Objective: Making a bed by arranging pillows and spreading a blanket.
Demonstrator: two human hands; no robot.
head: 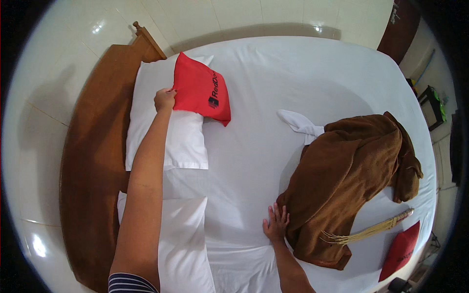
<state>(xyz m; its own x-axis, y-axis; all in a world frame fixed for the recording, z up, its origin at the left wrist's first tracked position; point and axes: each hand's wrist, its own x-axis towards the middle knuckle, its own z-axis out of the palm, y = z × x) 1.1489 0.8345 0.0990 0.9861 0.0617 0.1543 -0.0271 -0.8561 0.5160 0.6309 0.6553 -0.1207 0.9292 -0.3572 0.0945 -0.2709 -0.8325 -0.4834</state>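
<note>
My left hand [165, 99] grips the near-left edge of a red throw pillow [199, 88] that bears dark printing. This red pillow lies tilted across the top of a white bed pillow [150, 113] by the wooden headboard. Lower down, my right hand [276, 222] rests on the white bed sheet [242, 157], fingers apart, its fingertips at the edge of a crumpled brown blanket [340, 172]. Nothing is held in that hand. A twisted white cloth [300, 124] sticks out from the blanket's far left side.
A second white pillow [185, 234] lies partly under my left arm. Toward the foot of the bed are a stick broom [377, 229], its bristles over the blanket, and another red pillow [401, 249]. The brown headboard [95, 157] edges the left; a tiled wall [234, 14] stands beyond.
</note>
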